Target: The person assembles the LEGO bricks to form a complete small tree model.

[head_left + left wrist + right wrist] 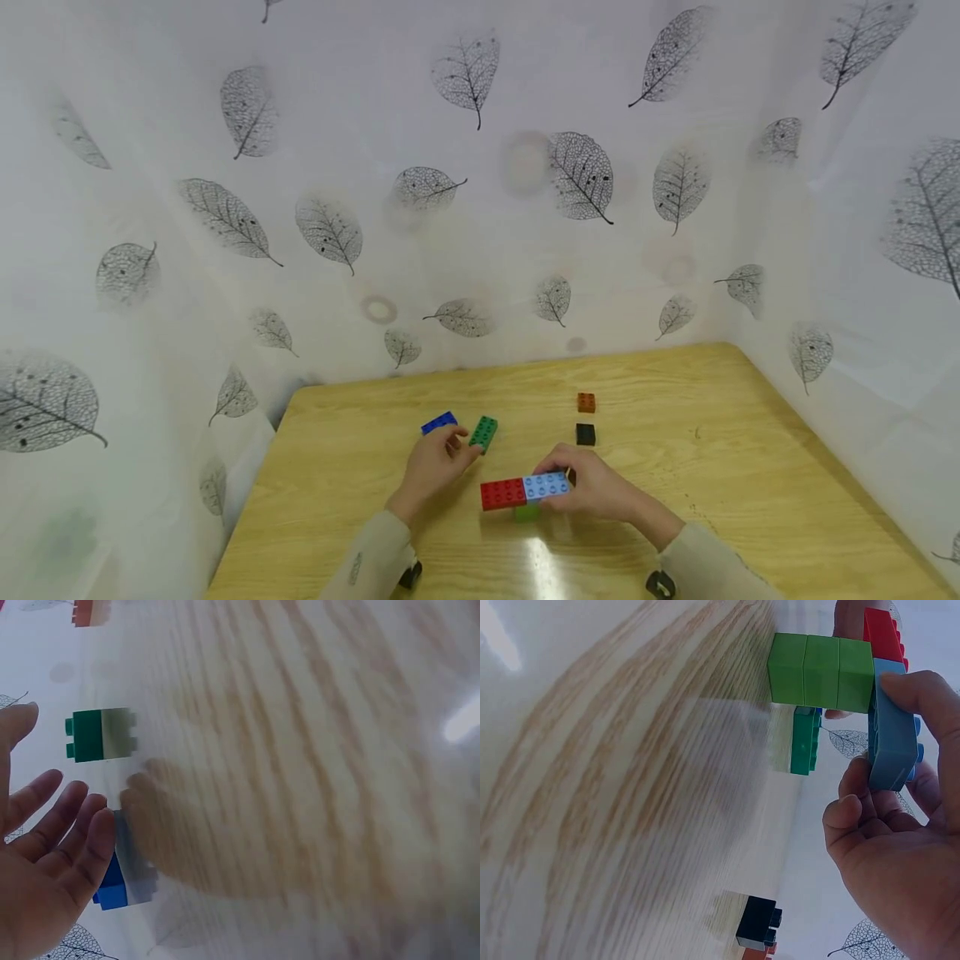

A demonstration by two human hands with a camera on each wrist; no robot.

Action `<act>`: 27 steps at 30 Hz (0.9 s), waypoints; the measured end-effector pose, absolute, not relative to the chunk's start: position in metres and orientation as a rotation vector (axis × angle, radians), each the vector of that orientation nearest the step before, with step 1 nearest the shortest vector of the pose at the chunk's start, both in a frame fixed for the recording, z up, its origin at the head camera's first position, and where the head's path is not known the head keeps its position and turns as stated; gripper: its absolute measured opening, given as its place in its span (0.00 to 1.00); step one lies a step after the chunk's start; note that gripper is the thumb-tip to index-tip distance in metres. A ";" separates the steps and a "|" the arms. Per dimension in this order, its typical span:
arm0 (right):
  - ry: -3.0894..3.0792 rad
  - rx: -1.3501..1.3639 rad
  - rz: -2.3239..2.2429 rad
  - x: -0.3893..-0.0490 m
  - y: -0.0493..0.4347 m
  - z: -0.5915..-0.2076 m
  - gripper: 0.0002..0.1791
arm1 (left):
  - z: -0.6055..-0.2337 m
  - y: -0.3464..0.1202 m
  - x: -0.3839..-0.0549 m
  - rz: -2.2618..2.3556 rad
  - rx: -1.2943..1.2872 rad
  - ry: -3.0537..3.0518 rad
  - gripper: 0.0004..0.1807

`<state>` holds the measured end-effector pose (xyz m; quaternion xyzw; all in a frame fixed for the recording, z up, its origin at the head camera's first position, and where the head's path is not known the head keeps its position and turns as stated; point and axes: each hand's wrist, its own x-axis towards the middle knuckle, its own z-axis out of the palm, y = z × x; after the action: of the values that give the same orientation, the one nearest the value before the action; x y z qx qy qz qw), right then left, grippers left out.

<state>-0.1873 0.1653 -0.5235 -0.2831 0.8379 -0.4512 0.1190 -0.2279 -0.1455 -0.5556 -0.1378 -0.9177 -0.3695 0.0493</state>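
My right hand (596, 487) pinches a light blue brick (546, 485) between thumb and fingers. A red brick (503, 494) sits end to end with it. Below this row is a column of light green bricks (821, 669), which appears to stand on the table. My left hand (435, 468) holds nothing, its fingers loosely bent and spread. It is beside a dark green brick (483, 434) and partly covers a blue brick (439, 422). In the left wrist view its fingers overlap the blue brick (114, 889); whether they touch it I cannot tell.
A black brick (586, 434) lies beyond my right hand, with an orange brick (587, 402) behind it. The wooden table (750, 467) reflects light near its front. Pale sheeting (510, 250) with a leaf print encloses the back and sides.
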 end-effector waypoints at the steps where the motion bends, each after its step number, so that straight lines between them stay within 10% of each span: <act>1: 2.453 -0.832 -1.315 -0.188 0.165 -0.524 0.17 | -0.556 -0.144 -0.229 -1.114 -0.405 -2.810 0.21; 27: 2.422 -0.832 -1.327 -0.188 0.166 -0.518 0.18 | -0.561 -0.130 -0.236 -0.944 -0.232 -2.907 0.20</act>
<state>-0.1876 0.1658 -0.5182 -0.2862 0.8327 -0.4563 0.1282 -0.2359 -0.1295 -0.5608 -0.0758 -0.9477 -0.3078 0.0380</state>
